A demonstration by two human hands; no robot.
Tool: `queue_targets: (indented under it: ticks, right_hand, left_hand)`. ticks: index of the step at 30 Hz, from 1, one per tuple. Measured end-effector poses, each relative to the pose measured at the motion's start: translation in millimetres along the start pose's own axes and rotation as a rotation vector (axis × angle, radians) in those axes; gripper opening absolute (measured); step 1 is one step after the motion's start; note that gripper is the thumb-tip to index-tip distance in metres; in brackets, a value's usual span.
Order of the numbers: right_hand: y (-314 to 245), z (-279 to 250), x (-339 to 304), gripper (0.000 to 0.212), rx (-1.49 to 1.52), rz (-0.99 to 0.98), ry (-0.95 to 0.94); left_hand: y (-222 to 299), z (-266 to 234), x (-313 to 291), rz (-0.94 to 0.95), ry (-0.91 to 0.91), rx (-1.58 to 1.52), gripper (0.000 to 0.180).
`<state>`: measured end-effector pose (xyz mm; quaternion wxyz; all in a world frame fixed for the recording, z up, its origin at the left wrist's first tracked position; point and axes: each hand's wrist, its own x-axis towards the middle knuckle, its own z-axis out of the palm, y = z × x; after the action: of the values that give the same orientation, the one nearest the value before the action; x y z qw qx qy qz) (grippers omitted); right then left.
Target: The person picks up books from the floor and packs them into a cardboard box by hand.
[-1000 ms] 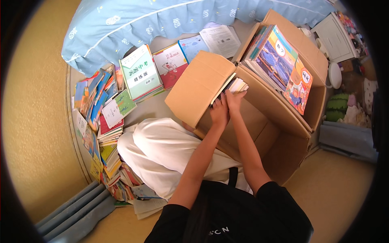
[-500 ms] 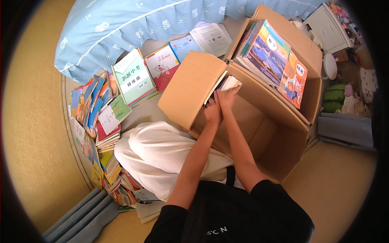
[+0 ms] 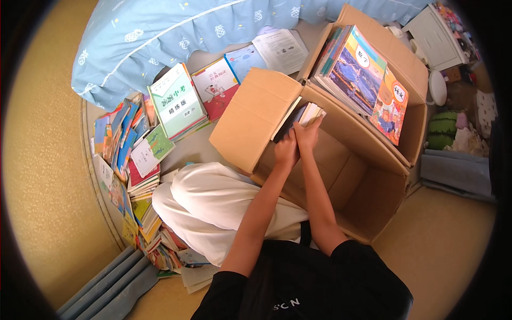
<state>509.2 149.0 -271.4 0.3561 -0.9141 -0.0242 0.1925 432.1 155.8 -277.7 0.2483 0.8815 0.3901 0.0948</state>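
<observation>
A small stack of books (image 3: 313, 112) stands on edge in the far left corner of an open cardboard box (image 3: 368, 176), pale page edges facing up. My right hand (image 3: 308, 134) wraps round the near end of the stack. Close beside it, my left hand (image 3: 287, 151) is closed against the books' dark lower side, its fingertips partly hidden. The box's flap (image 3: 256, 114) is folded outward to the left. Beyond, a second cardboard box (image 3: 413, 136) holds upright textbooks (image 3: 358, 69), with an orange-covered book (image 3: 391, 109) in front.
Left of my knees lie untidy piles of books (image 3: 125, 138). A green-and-white book stack (image 3: 177, 101), a red-and-white book (image 3: 215, 88) and an open booklet (image 3: 280, 50) line the bed's blue skirt (image 3: 176, 32). A white cabinet (image 3: 434, 37) stands at the far right.
My hands have moved slightly right along with the books, and more of the page edges shows above my right hand. The view has shifted a little.
</observation>
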Motion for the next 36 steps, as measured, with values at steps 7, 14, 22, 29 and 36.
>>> queue_targets:
  ticks: [7,14,22,29,36]
  right_hand:
    - [-11.7,6.1,2.7,0.094,-0.005,-0.059,0.009]
    - [-1.2,10.7,3.3,0.095,-0.019,-0.074,-0.053]
    - [24.6,21.5,13.2,0.090,0.161,-0.196,-0.139]
    - [33.7,18.7,5.2,0.087,0.366,-0.336,-0.172]
    - [33.2,0.9,-0.4,0.083,0.370,-0.280,-0.207]
  left_hand:
    - [-1.3,-4.9,11.0,-0.067,0.050,0.042,0.033]
    - [8.7,-21.8,-10.2,-0.115,0.031,0.198,0.032]
    - [-13.4,-40.2,-25.9,-0.554,-0.363,-0.331,0.040]
    - [-36.3,-3.0,-25.4,-0.756,-0.163,-1.128,0.036]
    - [-34.2,4.6,-30.1,-0.838,-0.160,-1.551,0.026]
